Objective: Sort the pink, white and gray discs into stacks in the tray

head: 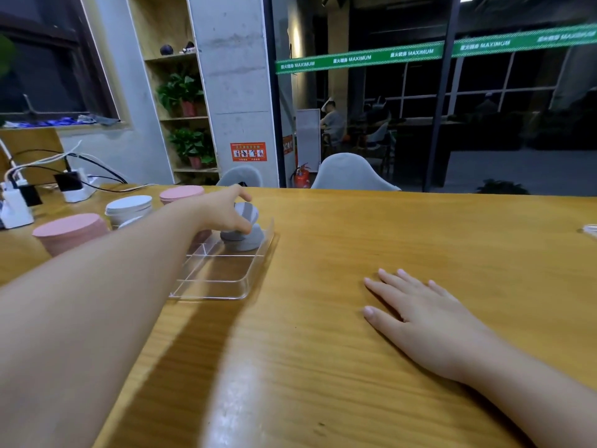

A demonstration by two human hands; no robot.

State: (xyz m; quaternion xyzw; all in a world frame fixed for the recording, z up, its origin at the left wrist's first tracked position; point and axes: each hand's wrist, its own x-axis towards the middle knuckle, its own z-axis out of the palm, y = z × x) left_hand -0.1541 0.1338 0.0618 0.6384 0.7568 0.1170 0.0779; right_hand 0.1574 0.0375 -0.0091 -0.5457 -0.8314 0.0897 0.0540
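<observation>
1. Right hand [416, 313] lies flat on the table [323, 367], near and to the right. Its fingers are straight and it holds nothing. I think it just rests there, out of the way.

2. Left hand [223, 211] reaches far out over the tray [226, 286]. Its fingers and thumb curl round a gray disc [247, 213] and hold it tipped up on its edge. I think it is held like that so it can be laid down on the pile under it.

3. That tray is see-through plastic with thin walls that split it into boxes. It sits left of the middle of the table. The near boxes look like they have nothing in them yet.

4. A gray stack [244, 237] sits in the far right box of the tray, right under the hand. The discs look soft, round and thin. The pile is a bit crooked, not neat.

5. Something pink shows in the box to its left, but the arm hides most of it, so I cannot tell what it is.

6. More piles wait on the table, left of the tray: a near pink stack [69, 231], a white stack [129, 206] behind it, and a far pink stack [181, 193]. They are close by so the hand can grab them.

7. Chargers and wires [48, 185] sit at the far left.
</observation>
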